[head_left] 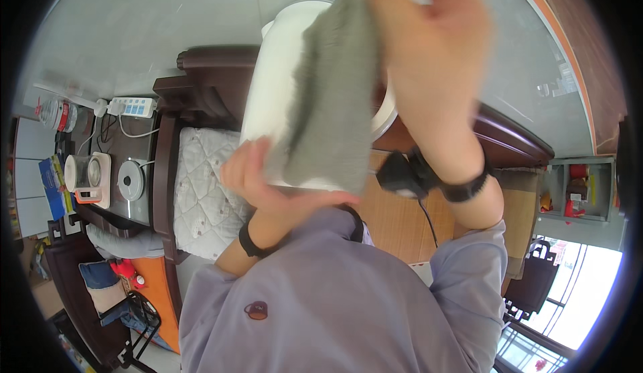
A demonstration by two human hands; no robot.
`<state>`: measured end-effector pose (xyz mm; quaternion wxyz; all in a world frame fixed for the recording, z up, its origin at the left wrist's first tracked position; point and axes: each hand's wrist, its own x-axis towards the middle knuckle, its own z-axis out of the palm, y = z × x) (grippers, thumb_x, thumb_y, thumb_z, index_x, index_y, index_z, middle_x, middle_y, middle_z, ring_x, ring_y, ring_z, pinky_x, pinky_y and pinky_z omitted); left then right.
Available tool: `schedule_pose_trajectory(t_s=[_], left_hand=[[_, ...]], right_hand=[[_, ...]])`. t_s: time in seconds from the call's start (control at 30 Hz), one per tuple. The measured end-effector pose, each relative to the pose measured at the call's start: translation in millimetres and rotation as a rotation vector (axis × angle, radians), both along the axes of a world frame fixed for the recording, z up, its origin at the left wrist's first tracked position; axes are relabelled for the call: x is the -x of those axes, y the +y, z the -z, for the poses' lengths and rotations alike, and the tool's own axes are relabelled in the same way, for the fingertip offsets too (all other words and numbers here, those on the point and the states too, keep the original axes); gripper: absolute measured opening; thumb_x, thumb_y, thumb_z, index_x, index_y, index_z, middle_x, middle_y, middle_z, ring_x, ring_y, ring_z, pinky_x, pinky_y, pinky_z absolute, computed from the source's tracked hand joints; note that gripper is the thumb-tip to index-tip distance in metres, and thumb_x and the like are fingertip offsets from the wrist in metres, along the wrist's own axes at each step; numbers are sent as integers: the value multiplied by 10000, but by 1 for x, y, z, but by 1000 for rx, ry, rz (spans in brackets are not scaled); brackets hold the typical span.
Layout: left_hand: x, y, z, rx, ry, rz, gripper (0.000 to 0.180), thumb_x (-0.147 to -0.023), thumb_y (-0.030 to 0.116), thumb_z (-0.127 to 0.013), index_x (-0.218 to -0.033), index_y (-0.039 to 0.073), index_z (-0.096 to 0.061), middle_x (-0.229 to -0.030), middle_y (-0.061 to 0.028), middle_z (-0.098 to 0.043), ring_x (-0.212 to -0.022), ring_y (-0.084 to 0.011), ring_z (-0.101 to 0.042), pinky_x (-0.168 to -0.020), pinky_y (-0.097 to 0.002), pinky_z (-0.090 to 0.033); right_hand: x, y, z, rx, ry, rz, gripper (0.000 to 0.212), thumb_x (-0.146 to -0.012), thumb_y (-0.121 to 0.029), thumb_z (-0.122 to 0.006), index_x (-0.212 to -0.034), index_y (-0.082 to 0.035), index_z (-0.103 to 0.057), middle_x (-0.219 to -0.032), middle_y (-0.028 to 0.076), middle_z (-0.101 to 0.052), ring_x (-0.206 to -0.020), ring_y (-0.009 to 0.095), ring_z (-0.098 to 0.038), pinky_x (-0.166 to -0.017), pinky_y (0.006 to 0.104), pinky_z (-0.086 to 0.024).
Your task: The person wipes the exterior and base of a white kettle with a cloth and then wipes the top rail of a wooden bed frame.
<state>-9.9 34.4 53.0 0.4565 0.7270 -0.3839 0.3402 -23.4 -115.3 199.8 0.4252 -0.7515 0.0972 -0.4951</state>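
Below the seemingly pinching fingers of our right hand (439, 45), grey cloth (336, 102) partly hides the white object (273, 92); our left hand (258, 184) spreads its thumb; the job looks unfinished.

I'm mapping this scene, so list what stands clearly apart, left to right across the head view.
Bottle, power strip, quilted pad, gray cloth, right hand, small shelf.
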Motion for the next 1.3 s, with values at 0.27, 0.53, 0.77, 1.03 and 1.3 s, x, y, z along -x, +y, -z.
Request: schedule_pose_trajectory(t_s=[0.27,0.53,0.77,1.03,1.3], left_hand=[[0,-6,5,105,-54,-3,1134,-410,807,-643,-1187,26,-373,-1012,-115,-415,-893,-270,-411,-766,-371,-316],[4,-14,3,139,-77,-80,924,-455,797,-631,-1018,75,-508,-954,-74,-442,-857,-245,-415,-741,-356,-303],[0,-12,-7,117,-86,-23,943,-411,820,-621,-990,83,-518,-941,-72,-459,-842,-234,-432,-738,-342,-307],[0,-14,-5,126,-100,-33,942,-451,845,-574,-991,76,-504,-946,-77,-453,-836,-234,-431,-728,-337,-314],[-2,-15,1,172,-82,19,997,-445,815,-612,-1070,53,-459,-1003,-93,-446,-881,-242,-422,-755,-335,-337]], right_hand=[[30,-15,46,296,358,173,168,-741,-153,-658,-860,-66,-577,-876,120,-534,-678,263,-536,-587,348,-444],[75,11,43,572,515,-186,222,-680,-5,-668,-890,-53,-615,-860,72,-570,-742,192,-566,-613,282,-462],[76,-21,48,-840,277,-147,162,-854,-21,-509,-1016,-17,-505,-907,68,-606,-744,85,-560,-611,212,-457],[92,-13,50,460,300,290,337,-658,114,-508,-962,-6,-589,-888,142,-557,-822,294,-550,-681,338,-467],[87,9,63,380,456,-137,203,-681,-6,-679,-869,-16,-605,-800,104,-579,-716,258,-578,-629,337,-488]])
